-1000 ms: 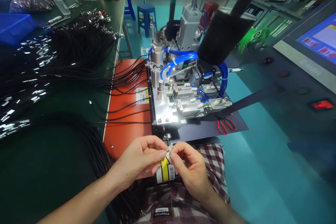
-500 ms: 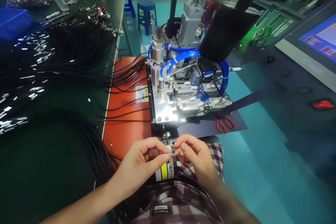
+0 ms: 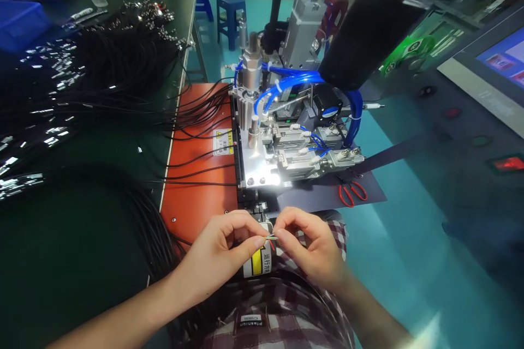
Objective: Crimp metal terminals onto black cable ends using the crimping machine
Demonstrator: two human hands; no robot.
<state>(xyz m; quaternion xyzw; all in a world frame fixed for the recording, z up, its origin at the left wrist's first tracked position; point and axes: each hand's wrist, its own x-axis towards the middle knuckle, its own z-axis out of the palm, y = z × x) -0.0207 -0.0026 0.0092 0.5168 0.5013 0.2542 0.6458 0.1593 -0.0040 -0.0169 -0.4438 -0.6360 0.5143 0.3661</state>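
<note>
Fine coloured wires point(image 3: 271, 238), green, white and red among them, fan out between my two hands in front of my lap. My left hand point(image 3: 231, 245) pinches them between thumb and forefinger. From the other side, the thumb and forefinger of my right hand point(image 3: 307, 242) close on the wire tips. The red wire hangs down apart from the others. Just below the wires is a cylinder end with a white and yellow label point(image 3: 256, 263). The cable behind the wires is hidden by my left hand.
Ahead stands a metal machine point(image 3: 295, 142) with blue air tubes. Black cables cross its orange plate point(image 3: 200, 196) from the dark bench point(image 3: 82, 251) at left. Red-handled scissors point(image 3: 352, 194) lie right of the machine. A screen point(image 3: 503, 60) is at far right.
My right hand has come a little closer to the left, and its fingertips now meet the wire ends. The whole view has shifted slightly.
</note>
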